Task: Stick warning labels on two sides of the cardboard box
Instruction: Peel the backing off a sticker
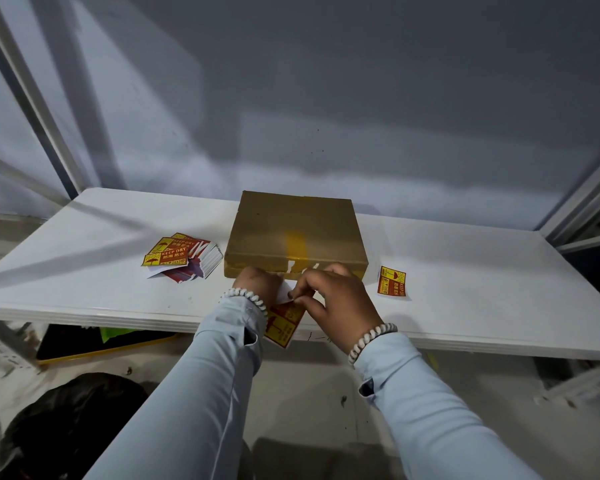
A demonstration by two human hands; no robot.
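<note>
A flat cardboard box [296, 233] lay on the white table [465, 271], closed, with a strip of yellowish tape over its top and down its near side, where some white torn patches showed. Both hands were together just at the near side of the box, at about 6 o'clock from it. The left hand [257, 284] and the right hand [333, 299] both pinched one warning label [282, 327], a red and yellow sticker that hung down between the wrists over the table's near edge. The fingertips of both hands met at its upper end, where a white corner of backing paper [284, 293] stood out from the sticker, so both hands were closed on this label; how far the backing was separated I cannot tell, because the fingers covered it. Each wrist wore a white beaded bracelet [246, 296] over a pale blue sleeve [201, 393]. At about 9 o'clock from the box, just beside it, lay a loose stack of labels [182, 256], with "KEEP DRY" and an umbrella sign readable on the top one. At about 4 o'clock from the box, apart from it, a single label [391, 281] lay flat on the table, face up. The visible top and near side of the box carried no label.
</note>
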